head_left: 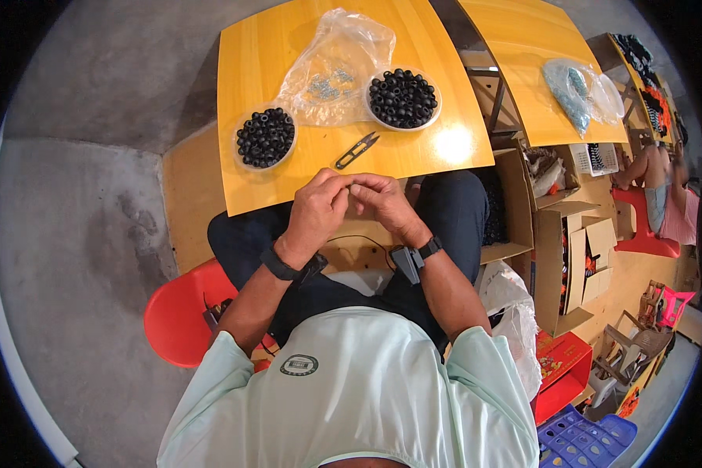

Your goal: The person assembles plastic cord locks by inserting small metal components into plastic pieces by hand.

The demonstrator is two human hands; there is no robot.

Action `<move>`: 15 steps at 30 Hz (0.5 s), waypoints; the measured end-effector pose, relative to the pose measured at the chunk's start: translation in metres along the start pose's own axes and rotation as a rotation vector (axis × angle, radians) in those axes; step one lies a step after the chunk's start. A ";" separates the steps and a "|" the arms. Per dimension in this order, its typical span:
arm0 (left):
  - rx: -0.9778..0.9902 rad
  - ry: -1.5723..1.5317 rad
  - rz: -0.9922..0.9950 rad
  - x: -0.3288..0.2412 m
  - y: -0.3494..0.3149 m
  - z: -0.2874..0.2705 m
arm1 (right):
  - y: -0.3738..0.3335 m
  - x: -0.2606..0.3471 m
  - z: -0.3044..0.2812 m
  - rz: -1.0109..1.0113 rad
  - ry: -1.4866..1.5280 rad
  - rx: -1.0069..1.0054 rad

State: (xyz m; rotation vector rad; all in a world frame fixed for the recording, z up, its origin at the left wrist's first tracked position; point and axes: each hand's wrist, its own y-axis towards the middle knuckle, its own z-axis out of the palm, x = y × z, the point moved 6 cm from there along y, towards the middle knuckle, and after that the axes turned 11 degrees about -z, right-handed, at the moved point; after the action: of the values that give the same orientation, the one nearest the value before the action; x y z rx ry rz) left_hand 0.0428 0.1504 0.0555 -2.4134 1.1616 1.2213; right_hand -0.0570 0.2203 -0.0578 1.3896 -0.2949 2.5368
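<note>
At the near edge of the yellow table (pixel 288 47), my left hand (pixel 317 209) and my right hand (pixel 386 204) meet, fingertips pinched together. Whatever they hold between them is too small or hidden to make out. Just beyond my fingers lies a pair of black thread snips (pixel 357 150). To the left stands a round tub of small black ring-like parts (pixel 265 138), and another tub of the same black parts (pixel 402 98) is on the right. Between the tubs, a clear plastic bag (pixel 343 47) lies spread out with small silvery-blue metal pieces (pixel 331 83) on it.
A second yellow table (pixel 522 47) at the right bears a bag of bluish pieces (pixel 567 93). Cardboard boxes (pixel 550 269) stand on the floor to my right, near a white plastic sack (pixel 508 300). Red stools (pixel 181 316) are around, and another person (pixel 667 191) sits far right.
</note>
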 end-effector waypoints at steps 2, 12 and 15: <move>0.037 -0.056 -0.036 0.003 -0.001 0.000 | 0.000 0.001 0.000 -0.010 0.030 -0.015; 0.136 -0.159 -0.146 0.013 -0.001 -0.009 | -0.007 0.004 0.009 0.088 0.285 0.070; 0.174 -0.151 -0.054 0.010 0.004 -0.009 | -0.008 0.005 0.012 0.105 0.299 0.112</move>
State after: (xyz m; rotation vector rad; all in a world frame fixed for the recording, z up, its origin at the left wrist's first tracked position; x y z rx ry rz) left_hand 0.0491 0.1378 0.0542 -2.1726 1.1027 1.2089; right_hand -0.0478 0.2246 -0.0463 1.0309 -0.1772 2.8377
